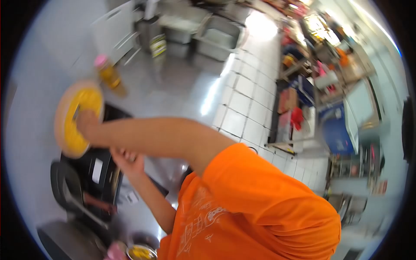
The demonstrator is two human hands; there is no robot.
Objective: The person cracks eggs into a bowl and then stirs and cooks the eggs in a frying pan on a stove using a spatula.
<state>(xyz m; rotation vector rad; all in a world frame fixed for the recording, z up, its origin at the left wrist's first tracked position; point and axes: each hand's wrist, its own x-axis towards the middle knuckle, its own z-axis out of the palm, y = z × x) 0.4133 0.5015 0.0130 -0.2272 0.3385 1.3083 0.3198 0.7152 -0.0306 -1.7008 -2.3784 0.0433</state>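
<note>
My right hand (pixel 89 124) reaches into an oval, pale-rimmed container (pixel 60 125) of yellow food (pixel 88 97) at the left. Its fingers are closed round something small and dark, too blurred to make out. Below my right forearm, my left hand (pixel 130 162) is raised with its fingers loosely curled and apart, and nothing shows in it. It is near a black appliance (pixel 89 167) with a white label. A bottle with a pink cap (pixel 102 61) and yellow contents stands just beyond the container.
A dark pan (pixel 65 238), a black utensil (pixel 65 184) and a bowl of yellow food (pixel 142 252) are at the lower left. Metal sinks (pixel 219 37) lie beyond the steel counter (pixel 173 82). Across the tiled floor (pixel 238 102) stand loaded shelves and a blue box (pixel 338 130).
</note>
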